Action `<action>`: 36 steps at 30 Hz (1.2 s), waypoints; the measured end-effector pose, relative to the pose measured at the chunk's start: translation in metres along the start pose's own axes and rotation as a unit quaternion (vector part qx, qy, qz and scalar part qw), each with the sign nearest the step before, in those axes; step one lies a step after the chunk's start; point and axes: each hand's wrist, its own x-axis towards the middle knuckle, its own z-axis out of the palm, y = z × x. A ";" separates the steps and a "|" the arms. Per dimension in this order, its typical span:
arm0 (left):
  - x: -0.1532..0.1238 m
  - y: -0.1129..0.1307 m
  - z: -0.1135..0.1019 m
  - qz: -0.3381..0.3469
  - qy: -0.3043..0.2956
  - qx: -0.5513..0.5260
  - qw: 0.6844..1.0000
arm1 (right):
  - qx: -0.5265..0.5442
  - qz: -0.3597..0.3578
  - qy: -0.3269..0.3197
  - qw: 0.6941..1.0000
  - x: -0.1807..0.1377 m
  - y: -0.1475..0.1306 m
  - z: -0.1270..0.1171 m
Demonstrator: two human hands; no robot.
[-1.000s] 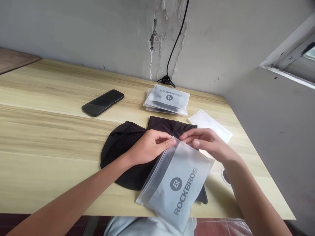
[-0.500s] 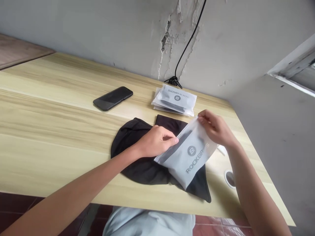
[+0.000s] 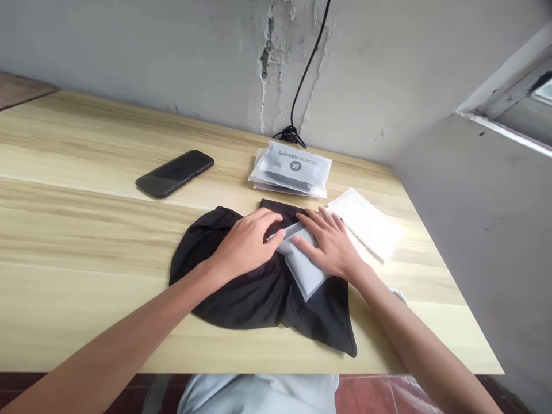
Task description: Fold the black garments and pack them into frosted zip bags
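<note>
A frosted plastic zip bag (image 3: pixel 305 271) lies flat on a spread-out black cloth garment (image 3: pixel 241 299) on the table. My right hand (image 3: pixel 330 244) rests on the bag with its fingers spread, covering much of it. At the bag's left end, my left hand (image 3: pixel 248 241) touches the edge with its thumb, and its index finger stays apart from the thumb. The lettering on this bag does not show now.
A stack of frosted ROCKBROS bags (image 3: pixel 293 169) lies towards the wall, below a black cable (image 3: pixel 304 80). On the left is a black phone (image 3: pixel 175 173). A flat white packet (image 3: pixel 366 224) lies to the right. A round table grommet (image 3: pixel 399 296) is partly behind my right forearm.
The bag has come down from being held up by both hands to lying on the black garment. My right hand has opened flat onto it. The white packet has come into view.
</note>
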 end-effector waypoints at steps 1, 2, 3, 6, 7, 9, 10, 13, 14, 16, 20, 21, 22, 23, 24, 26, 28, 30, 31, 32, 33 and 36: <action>-0.003 0.002 0.005 0.023 0.006 -0.009 1.000 | -0.011 0.010 -0.015 1.000 0.000 -0.003 0.004; -0.006 0.003 0.010 0.043 -0.007 -0.025 0.999 | -0.021 0.019 -0.021 0.999 -0.001 -0.004 0.008; -0.009 0.004 0.016 0.057 -0.032 -0.040 0.997 | -0.030 0.024 -0.023 0.999 0.000 -0.004 0.010; -0.018 0.002 0.032 0.077 -0.096 -0.036 0.992 | -0.049 0.030 -0.026 0.998 0.000 -0.002 0.014; -0.020 0.001 0.036 0.082 -0.104 -0.015 0.991 | -0.052 0.030 -0.029 0.998 0.001 -0.001 0.014; -0.023 -0.002 0.041 0.094 -0.111 0.044 0.988 | -0.056 0.027 -0.033 0.997 0.001 -0.001 0.015; -0.023 -0.003 0.043 0.101 -0.115 0.077 0.985 | -0.057 0.027 -0.035 0.997 0.002 -0.001 0.016; -0.022 -0.005 0.045 0.113 -0.122 0.162 0.973 | -0.049 0.028 -0.031 0.998 0.002 -0.001 0.019; -0.021 -0.005 0.044 0.107 -0.117 0.178 0.971 | -0.039 0.028 -0.027 0.998 0.001 0.000 0.019; -0.015 -0.005 0.041 0.073 -0.097 0.185 0.975 | 0.001 0.024 -0.013 1.000 0.001 0.003 0.019; 0.007 -0.001 0.032 -0.008 -0.066 0.147 0.987 | 0.167 0.000 0.070 0.983 0.000 0.015 0.013; 0.015 0.000 0.030 -0.018 -0.063 0.135 0.989 | 0.209 -0.005 0.104 0.972 0.000 0.018 0.011; 0.022 0.002 0.029 -0.025 -0.062 0.123 0.990 | 0.244 -0.009 0.140 0.959 0.000 0.020 0.010; 0.029 0.005 0.028 -0.033 -0.064 0.102 0.992 | 0.271 -0.012 0.176 0.946 0.000 0.023 0.010; 0.036 0.008 0.028 -0.043 -0.072 0.075 0.994 | 0.289 -0.015 0.206 0.935 0.001 0.024 0.011; 0.047 0.014 0.029 -0.066 -0.101 0.011 0.993 | 0.311 -0.020 0.247 0.918 0.002 0.025 0.014; 0.055 0.021 0.029 -0.087 -0.145 -0.046 0.985 | 0.317 -0.025 0.273 0.908 0.005 0.024 0.016; 0.060 0.026 0.027 -0.101 -0.204 -0.082 0.970 | 0.313 -0.037 0.304 0.899 0.007 0.024 0.013; 0.062 0.029 0.024 -0.109 -0.238 -0.101 0.960 | 0.309 -0.042 0.326 0.892 0.007 0.025 0.010; 0.062 0.031 0.020 -0.116 -0.271 -0.119 0.948 | 0.306 -0.045 0.350 0.884 0.008 0.027 0.006; 0.063 0.033 0.015 -0.120 -0.300 -0.133 0.937 | 0.305 -0.043 0.374 0.875 0.008 0.030 0.001; 0.065 0.037 -0.007 -0.142 -0.327 -0.229 0.906 | 0.323 -0.007 0.428 0.844 0.008 0.046 -0.013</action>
